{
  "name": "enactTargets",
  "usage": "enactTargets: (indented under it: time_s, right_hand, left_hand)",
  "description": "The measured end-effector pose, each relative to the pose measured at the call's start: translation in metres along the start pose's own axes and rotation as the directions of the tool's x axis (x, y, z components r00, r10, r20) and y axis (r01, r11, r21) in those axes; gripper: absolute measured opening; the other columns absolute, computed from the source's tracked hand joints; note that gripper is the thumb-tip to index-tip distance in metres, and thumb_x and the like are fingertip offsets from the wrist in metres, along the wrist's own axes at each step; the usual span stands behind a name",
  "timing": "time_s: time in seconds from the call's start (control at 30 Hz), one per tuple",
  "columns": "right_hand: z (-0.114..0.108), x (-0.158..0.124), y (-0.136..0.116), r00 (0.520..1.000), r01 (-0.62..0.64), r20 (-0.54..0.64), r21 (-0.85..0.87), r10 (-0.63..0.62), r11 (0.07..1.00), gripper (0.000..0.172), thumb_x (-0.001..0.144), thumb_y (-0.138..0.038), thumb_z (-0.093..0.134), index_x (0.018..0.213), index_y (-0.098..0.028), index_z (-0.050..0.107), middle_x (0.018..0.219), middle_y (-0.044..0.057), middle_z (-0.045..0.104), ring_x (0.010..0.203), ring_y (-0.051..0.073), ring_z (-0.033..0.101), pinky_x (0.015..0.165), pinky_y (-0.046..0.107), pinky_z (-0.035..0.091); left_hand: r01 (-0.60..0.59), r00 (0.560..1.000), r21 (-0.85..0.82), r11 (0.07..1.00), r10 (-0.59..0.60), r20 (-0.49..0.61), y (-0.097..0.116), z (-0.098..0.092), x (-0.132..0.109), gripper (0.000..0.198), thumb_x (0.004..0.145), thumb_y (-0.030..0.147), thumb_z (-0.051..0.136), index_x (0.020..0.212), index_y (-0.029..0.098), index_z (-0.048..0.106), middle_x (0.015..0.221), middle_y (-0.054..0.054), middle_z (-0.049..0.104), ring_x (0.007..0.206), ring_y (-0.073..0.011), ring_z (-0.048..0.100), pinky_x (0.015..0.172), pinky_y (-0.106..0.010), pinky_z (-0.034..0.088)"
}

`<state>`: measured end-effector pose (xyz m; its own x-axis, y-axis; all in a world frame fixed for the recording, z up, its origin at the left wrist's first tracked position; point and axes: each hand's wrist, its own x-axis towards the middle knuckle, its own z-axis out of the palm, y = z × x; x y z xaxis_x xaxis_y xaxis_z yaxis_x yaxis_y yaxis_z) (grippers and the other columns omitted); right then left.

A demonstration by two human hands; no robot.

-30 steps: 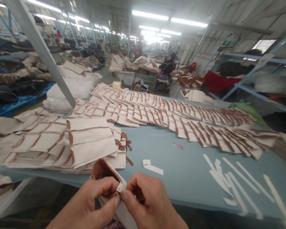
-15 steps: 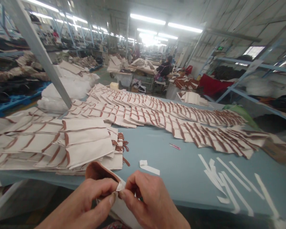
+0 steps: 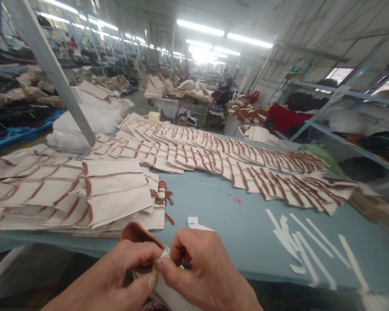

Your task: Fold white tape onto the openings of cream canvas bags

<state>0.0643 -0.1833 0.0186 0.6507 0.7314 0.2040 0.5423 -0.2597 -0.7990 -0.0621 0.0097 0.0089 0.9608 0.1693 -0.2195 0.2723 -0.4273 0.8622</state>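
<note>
Close to my body, in front of the table edge, a cream fabric piece with a brown lining or trim [image 3: 136, 232] hangs between my hands. My left hand [image 3: 116, 272] pinches its edge between thumb and forefinger. Against those fingertips, my right hand [image 3: 201, 263] pinches the same edge, where a small white bit of fabric or tape [image 3: 165, 252] pokes up. The fingers hide much of the pinched spot. Just beyond my right hand lies a white strip [image 3: 194, 222], partly covered by it.
A stack of cream pieces with brown edging [image 3: 116, 190] sits left on the blue-green table [image 3: 197, 194]; overlapping rows of similar pieces [image 3: 194, 155] run behind. A pink cutter [image 3: 235, 198] and several white strips [image 3: 304, 255] lie to the right. A metal post [image 3: 55, 77] slants at left.
The right thumb has shifted slightly left over the pinched edge, and less of the white bit shows. The right hand covers more of the loose strip behind it. The view has moved slightly.
</note>
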Motion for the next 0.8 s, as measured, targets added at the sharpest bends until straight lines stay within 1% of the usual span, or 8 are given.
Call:
enactTargets:
  time_s: [0.1,0.2,0.3,0.4,0.53,0.63,0.73,0.8]
  right_hand:
    - [-0.006,0.014,-0.002,0.970,-0.177,0.190,0.141,0.149,0.974,0.037,0.087,-0.024,0.084,0.063,-0.021,0.056,0.055,-0.009,0.051,0.053,0.009,0.044,0.054,0.023,0.030]
    - [-0.006,0.027,0.002,0.917,-0.295,0.350,0.280,0.189,0.914,0.044,0.090,-0.034,0.083,0.060,-0.022,0.053,0.053,-0.009,0.045,0.053,0.009,0.038,0.049,0.023,0.026]
    - [0.001,0.031,0.009,0.852,-0.412,0.501,0.469,0.148,0.781,0.061,0.092,-0.070,0.081,0.065,-0.023,0.053,0.058,-0.007,0.051,0.055,0.010,0.043,0.050,0.023,0.030]
    - [0.005,0.024,0.011,0.878,-0.377,0.466,0.532,0.110,0.758,0.073,0.095,-0.090,0.069,0.071,-0.023,0.055,0.065,-0.005,0.054,0.059,0.011,0.044,0.056,0.024,0.034]
    - [0.008,0.004,0.008,0.931,-0.305,0.315,0.399,0.183,0.865,0.049,0.104,-0.064,0.071,0.081,-0.021,0.063,0.072,-0.004,0.058,0.068,0.013,0.049,0.063,0.025,0.037]
    - [0.017,-0.009,0.011,0.895,-0.409,0.322,0.316,0.309,0.856,0.026,0.095,-0.039,0.085,0.087,-0.022,0.067,0.076,-0.005,0.060,0.073,0.014,0.053,0.064,0.024,0.038]
    - [0.035,-0.016,0.020,0.866,-0.466,0.365,0.345,0.340,0.815,0.022,0.093,-0.032,0.087,0.091,-0.023,0.067,0.080,-0.004,0.062,0.073,0.014,0.054,0.065,0.024,0.040]
    - [0.050,-0.019,0.025,0.860,-0.491,0.374,0.421,0.347,0.762,0.022,0.091,-0.030,0.085,0.091,-0.023,0.064,0.079,-0.005,0.062,0.072,0.014,0.053,0.066,0.024,0.040]
  left_hand:
    - [-0.025,0.999,-0.111,0.994,0.029,0.041,0.002,0.002,0.009,0.022,0.091,0.043,0.074,0.081,0.024,0.080,0.079,0.004,0.066,0.078,-0.0174,0.057,0.074,-0.018,0.053]
    - [0.002,0.983,-0.360,0.933,0.065,0.172,-0.005,0.007,0.017,0.048,0.099,0.062,0.076,0.077,0.019,0.072,0.072,0.005,0.049,0.069,-0.0140,0.040,0.065,-0.020,0.043]
    - [0.075,0.967,-0.522,0.850,0.067,0.247,-0.008,0.011,0.017,0.063,0.098,0.078,0.078,0.083,0.017,0.075,0.077,0.003,0.057,0.072,-0.0142,0.046,0.068,-0.022,0.044]
    - [0.082,0.978,-0.546,0.834,0.039,0.206,-0.007,0.011,0.011,0.067,0.094,0.082,0.081,0.082,0.016,0.079,0.080,0.000,0.068,0.076,-0.0164,0.058,0.071,-0.023,0.049]
    - [0.032,0.996,-0.427,0.904,0.006,0.087,-0.020,0.006,0.005,0.064,0.100,0.078,0.077,0.081,0.017,0.077,0.080,0.001,0.067,0.075,-0.0150,0.057,0.068,-0.020,0.047]
    - [0.008,0.996,-0.310,0.951,0.020,0.088,-0.037,0.004,0.000,0.057,0.107,0.070,0.069,0.083,0.019,0.077,0.079,0.001,0.069,0.076,-0.0160,0.060,0.069,-0.019,0.049]
    - [0.008,0.998,-0.226,0.974,0.007,0.065,-0.042,0.005,-0.006,0.053,0.110,0.066,0.063,0.088,0.022,0.082,0.085,0.000,0.079,0.080,-0.0192,0.071,0.075,-0.020,0.055]
    - [0.034,0.999,-0.203,0.979,-0.041,-0.028,-0.037,0.011,-0.010,0.054,0.108,0.069,0.064,0.086,0.024,0.084,0.083,0.000,0.082,0.079,-0.0203,0.074,0.075,-0.021,0.057]
